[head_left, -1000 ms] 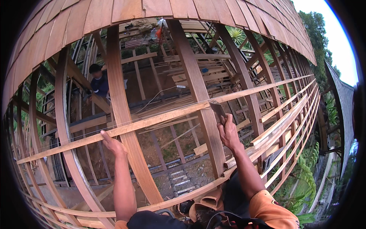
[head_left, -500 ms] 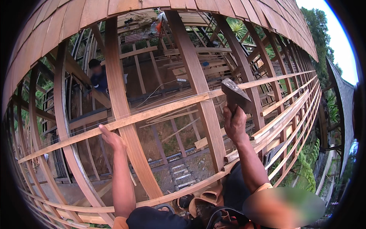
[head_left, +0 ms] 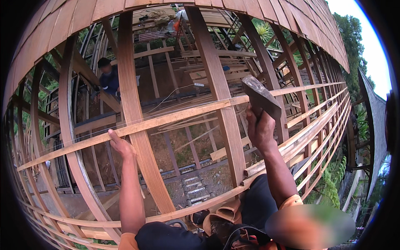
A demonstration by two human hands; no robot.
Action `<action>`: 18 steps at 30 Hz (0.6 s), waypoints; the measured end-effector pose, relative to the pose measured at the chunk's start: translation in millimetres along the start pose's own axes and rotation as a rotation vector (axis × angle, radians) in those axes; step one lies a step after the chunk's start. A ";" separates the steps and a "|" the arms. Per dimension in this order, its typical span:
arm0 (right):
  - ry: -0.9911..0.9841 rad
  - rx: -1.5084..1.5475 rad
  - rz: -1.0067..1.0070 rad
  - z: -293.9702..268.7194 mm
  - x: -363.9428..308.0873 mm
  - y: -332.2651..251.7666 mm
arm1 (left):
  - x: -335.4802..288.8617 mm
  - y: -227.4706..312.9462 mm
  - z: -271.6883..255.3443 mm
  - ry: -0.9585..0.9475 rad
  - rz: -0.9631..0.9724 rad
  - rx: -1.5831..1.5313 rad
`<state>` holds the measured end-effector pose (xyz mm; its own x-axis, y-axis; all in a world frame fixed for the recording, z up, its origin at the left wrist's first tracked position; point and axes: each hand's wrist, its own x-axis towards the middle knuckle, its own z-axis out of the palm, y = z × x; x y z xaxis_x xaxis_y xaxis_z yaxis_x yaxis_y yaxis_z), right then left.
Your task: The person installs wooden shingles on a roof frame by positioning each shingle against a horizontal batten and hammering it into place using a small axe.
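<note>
One roof edge (head_left: 166, 7) is cut off above; rafters (head_left: 216, 79) are crossed by one batten (head_left: 179, 116); one co-worker (head_left: 109, 80) is partly hidden by a rafter; the batten is touched by the left grip (head_left: 122, 144), its closure impossible to tell, some fingers hidden; one hammer (head_left: 262, 97), handle mostly covered, is clasped in the right grip (head_left: 261, 128), near the batten's right end.

Left of the right hand's (head_left: 261, 128) grip on the hammer (head_left: 261, 96), a wide rafter (head_left: 230, 146) bars sideways travel; to the right, stacked timber strips (head_left: 298, 139) crowd the lower side. Beyond that grip, the long batten (head_left: 179, 115) crosses the way. From the left hand (head_left: 121, 146), touching this batten, open gaps lead down on either side of the reddish rafter (head_left: 152, 168) just rightward. Farther out, wooden shingles (head_left: 187, 2) cover the rafters.
</note>
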<state>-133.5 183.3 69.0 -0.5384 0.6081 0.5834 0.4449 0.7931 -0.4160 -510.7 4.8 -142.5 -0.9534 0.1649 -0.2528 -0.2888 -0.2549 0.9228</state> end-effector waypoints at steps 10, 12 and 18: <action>-0.472 -0.208 0.522 8.2 -35.1 48.7 | -7.9 -2.5 10.1 -0.044 -0.012 -0.095; -0.351 -0.133 0.424 7.8 -31.3 32.6 | -10.0 7.2 9.1 0.002 -0.017 -0.055; 0.057 0.059 0.085 9.1 -10.4 21.5 | -7.9 6.2 7.9 -0.019 0.011 -0.070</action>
<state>-124.9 194.3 47.6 -0.4582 0.6717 0.5821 0.4434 0.7404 -0.5052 -504.3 9.4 -132.5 -0.9547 0.1798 -0.2369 -0.2847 -0.3226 0.9027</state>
